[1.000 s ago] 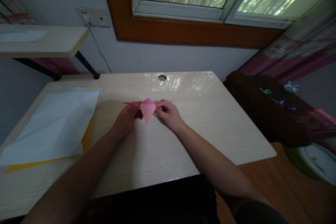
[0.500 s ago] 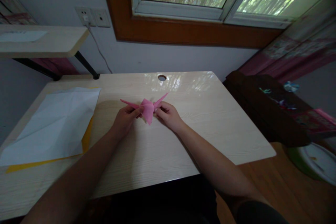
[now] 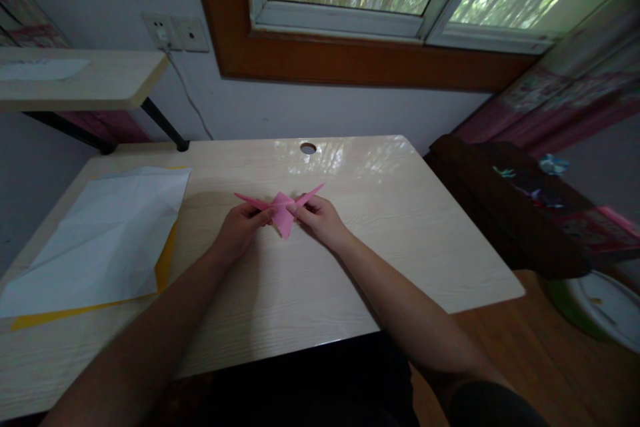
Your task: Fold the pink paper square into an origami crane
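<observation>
A folded pink origami crane (image 3: pixel 283 217) is held between my two hands, just above the pale wooden desk (image 3: pixel 310 293). Two thin points stick out from it, one to the upper left and one to the upper right; a broad diamond-shaped flap hangs down in the middle. My left hand (image 3: pixel 243 223) pinches its left side between thumb and fingers. On the right side, my right hand (image 3: pixel 320 217) grips it too, with the thumb lying on the front of the middle flap. The fingertips behind the paper are hidden.
White creased paper (image 3: pixel 107 227) lies over a yellow sheet (image 3: pixel 167 257) at the desk's left. A raised shelf (image 3: pixel 130 80) stands at the back left. The desk has a round cable hole (image 3: pixel 309 148). A dark cabinet (image 3: pixel 480 180) with small colourful items stands to the right.
My right thumb has moved left onto the middle flap of the crane. The crane's points have shifted slightly to the right and tilted a little. My left hand has barely moved.
</observation>
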